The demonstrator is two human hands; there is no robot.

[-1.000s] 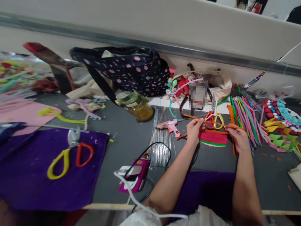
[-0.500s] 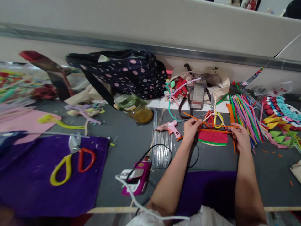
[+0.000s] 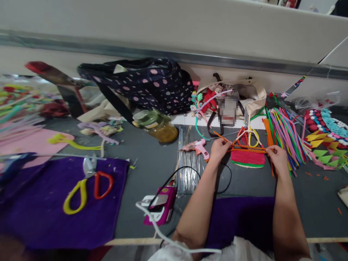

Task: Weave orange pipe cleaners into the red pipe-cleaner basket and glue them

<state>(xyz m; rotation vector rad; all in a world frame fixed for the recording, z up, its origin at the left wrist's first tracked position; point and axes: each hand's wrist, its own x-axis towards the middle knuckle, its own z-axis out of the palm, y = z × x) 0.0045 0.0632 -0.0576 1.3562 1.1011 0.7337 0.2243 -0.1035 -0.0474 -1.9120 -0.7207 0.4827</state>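
Note:
My left hand (image 3: 219, 149) and my right hand (image 3: 277, 158) each pinch an end of an orange pipe cleaner (image 3: 248, 148), stretched between them above a red fringed piece with a green edge (image 3: 248, 158). Both hands are closed on it. A pink glue gun (image 3: 198, 147) lies just left of my left hand. A pair of red and yellow scissors (image 3: 248, 136) lies just beyond the orange pipe cleaner.
A fan of coloured pipe cleaners (image 3: 285, 136) lies right of my right hand. A polka-dot bag (image 3: 146, 85), a green-lidded jar (image 3: 157, 126), clear sticks (image 3: 187, 159), a magenta device with cables (image 3: 160, 204) and scissors on purple felt (image 3: 87, 186) lie to the left.
The two hands have drawn slightly closer and lower, holding the orange pipe cleaner flatter over the red piece. The view has shifted a little.

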